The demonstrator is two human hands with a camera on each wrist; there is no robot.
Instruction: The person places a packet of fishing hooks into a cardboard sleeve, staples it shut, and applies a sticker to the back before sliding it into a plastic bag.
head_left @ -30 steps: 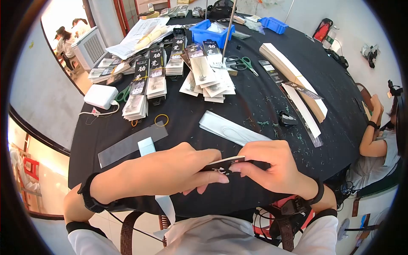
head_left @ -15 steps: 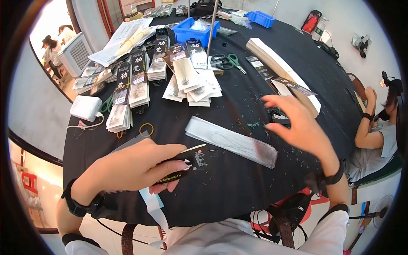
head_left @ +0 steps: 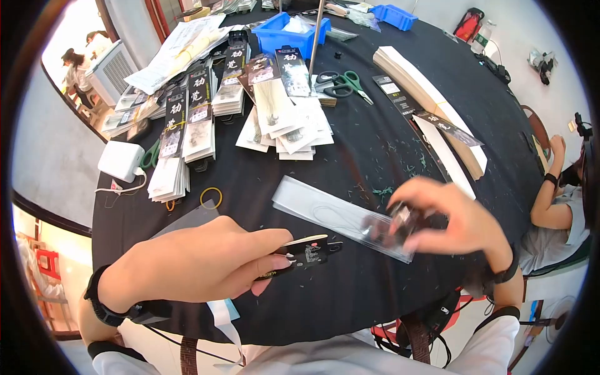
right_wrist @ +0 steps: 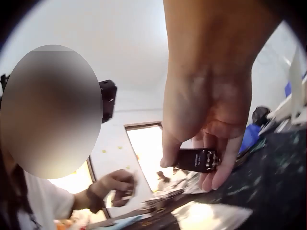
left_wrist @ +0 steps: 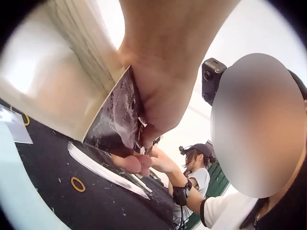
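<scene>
Black table, green clippings strewn; pale wall. Left hand grips card; right hand pinches black tool.

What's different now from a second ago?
The right hand let go of the black card, reached away and picked up the small black tool that lay on the table, bringing it nearer the person. The left hand still grips the card; the scissors and clear plastic sleeves stay put.

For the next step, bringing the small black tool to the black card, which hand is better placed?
Probably the right hand: it holds the small black tool, and the free end of the black card points toward that hand. The left hand grips the card and could steady it.
</scene>
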